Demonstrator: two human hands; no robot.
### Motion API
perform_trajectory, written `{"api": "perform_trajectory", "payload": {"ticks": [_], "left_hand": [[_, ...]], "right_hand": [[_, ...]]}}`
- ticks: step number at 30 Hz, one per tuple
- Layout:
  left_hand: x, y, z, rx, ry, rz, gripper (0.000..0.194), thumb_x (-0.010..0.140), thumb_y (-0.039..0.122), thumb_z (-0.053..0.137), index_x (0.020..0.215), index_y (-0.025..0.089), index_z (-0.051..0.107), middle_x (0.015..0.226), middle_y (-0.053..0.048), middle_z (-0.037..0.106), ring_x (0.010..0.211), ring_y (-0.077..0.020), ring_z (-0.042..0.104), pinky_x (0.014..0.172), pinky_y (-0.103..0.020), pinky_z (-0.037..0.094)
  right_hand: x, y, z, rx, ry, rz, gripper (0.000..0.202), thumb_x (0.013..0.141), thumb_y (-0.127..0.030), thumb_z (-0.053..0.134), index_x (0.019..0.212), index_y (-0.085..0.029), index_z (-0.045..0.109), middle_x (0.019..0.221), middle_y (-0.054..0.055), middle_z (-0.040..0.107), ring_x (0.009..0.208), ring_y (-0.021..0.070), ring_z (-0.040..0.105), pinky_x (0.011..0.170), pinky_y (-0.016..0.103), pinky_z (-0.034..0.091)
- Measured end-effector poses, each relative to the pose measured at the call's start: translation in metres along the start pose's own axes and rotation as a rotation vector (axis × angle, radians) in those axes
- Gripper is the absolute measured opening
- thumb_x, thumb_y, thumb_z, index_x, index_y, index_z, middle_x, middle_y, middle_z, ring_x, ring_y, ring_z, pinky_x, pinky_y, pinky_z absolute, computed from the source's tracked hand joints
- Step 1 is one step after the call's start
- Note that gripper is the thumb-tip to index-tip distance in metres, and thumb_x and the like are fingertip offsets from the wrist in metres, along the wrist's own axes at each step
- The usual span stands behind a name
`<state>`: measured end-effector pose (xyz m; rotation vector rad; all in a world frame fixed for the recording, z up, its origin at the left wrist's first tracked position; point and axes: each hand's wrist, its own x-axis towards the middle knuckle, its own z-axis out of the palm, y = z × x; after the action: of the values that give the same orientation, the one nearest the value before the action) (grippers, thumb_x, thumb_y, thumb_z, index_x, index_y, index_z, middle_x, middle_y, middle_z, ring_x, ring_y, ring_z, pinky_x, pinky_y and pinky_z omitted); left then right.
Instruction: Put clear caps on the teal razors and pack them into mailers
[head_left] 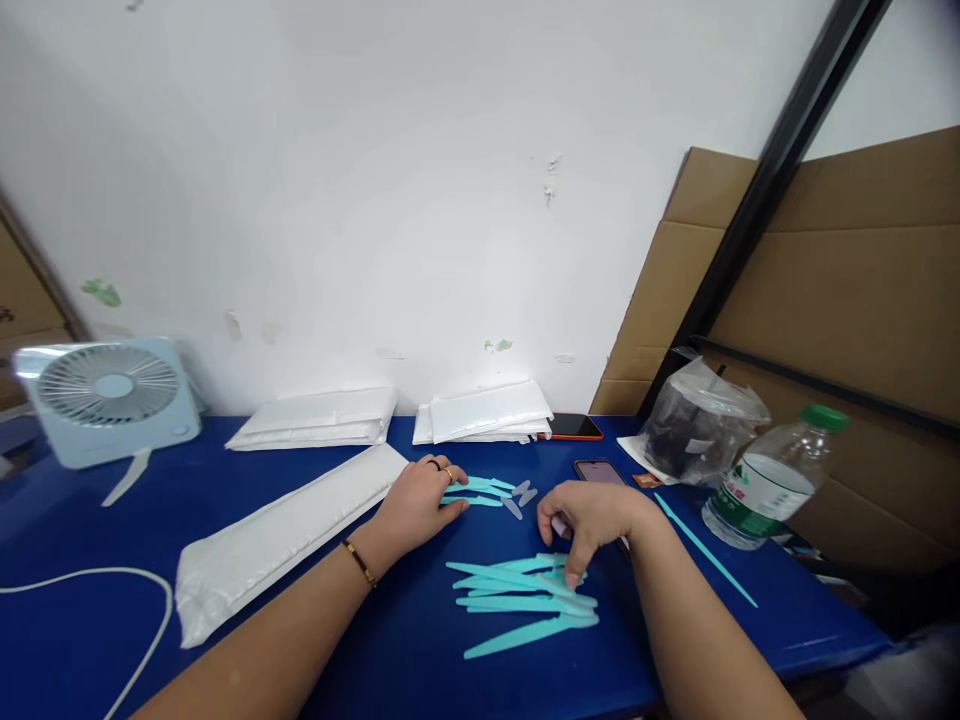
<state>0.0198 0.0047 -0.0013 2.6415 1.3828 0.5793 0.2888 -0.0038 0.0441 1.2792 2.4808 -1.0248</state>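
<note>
My left hand (pixel 420 505) is closed around the handle ends of several turquoise eyebrow razors (pixel 487 487) lying on the blue table. Just beyond their tips lie several small translucent blade caps (pixel 521 493). My right hand (pixel 592 520) has curled fingers, with a small pale piece (pixel 559 526) like one of those caps held in them. Its thumb reaches down to a loose pile of turquoise eyebrow razors (pixel 517 590), whose right ends it partly hides. One more turquoise razor (pixel 705 548) lies apart, right of my right forearm.
A long white padded packet (pixel 285 540) lies left of my left hand. White packets (pixel 315 418) and more packets (pixel 487 412) rest by the wall. Phones (pixel 574 427), a bagged cup (pixel 694 425) and a bottle (pixel 776 480) stand right; a fan (pixel 112 395) and cable (pixel 150 575) left.
</note>
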Motion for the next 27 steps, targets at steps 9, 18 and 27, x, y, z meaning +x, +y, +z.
{"api": "perform_trajectory", "payload": {"ticks": [9, 18, 27], "left_hand": [[-0.001, 0.005, -0.001, -0.153, -0.031, 0.039, 0.025, 0.084, 0.041, 0.047, 0.092, 0.022, 0.062, 0.088, -0.001, 0.062, 0.083, -0.0161, 0.055, 0.074, -0.026, 0.040], [-0.002, 0.013, -0.004, -0.176, -0.177, 0.117, 0.035, 0.087, 0.046, 0.040, 0.077, 0.021, 0.062, 0.073, 0.000, 0.063, 0.069, -0.0139, 0.056, 0.062, -0.022, 0.037], [0.005, -0.007, -0.004, -0.062, -0.129, 0.032, 0.030, 0.086, 0.041, 0.041, 0.075, 0.022, 0.061, 0.079, 0.000, 0.065, 0.076, -0.0157, 0.057, 0.068, -0.024, 0.038]], "right_hand": [[0.029, -0.010, 0.015, -0.011, 0.083, -0.149, 0.027, 0.065, -0.043, 0.068, 0.076, -0.018, 0.065, 0.066, -0.002, 0.057, 0.058, 0.0098, 0.049, 0.049, 0.019, 0.034], [0.029, -0.013, 0.011, -0.091, 0.311, -0.239, 0.018, 0.078, -0.033, 0.058, 0.080, -0.017, 0.064, 0.075, 0.001, 0.062, 0.062, 0.0111, 0.051, 0.054, 0.020, 0.035], [0.032, 0.005, 0.005, -0.135, 0.434, -0.174, 0.015, 0.078, -0.030, 0.057, 0.079, -0.017, 0.064, 0.079, 0.003, 0.064, 0.071, 0.0145, 0.055, 0.061, 0.022, 0.037]]}}
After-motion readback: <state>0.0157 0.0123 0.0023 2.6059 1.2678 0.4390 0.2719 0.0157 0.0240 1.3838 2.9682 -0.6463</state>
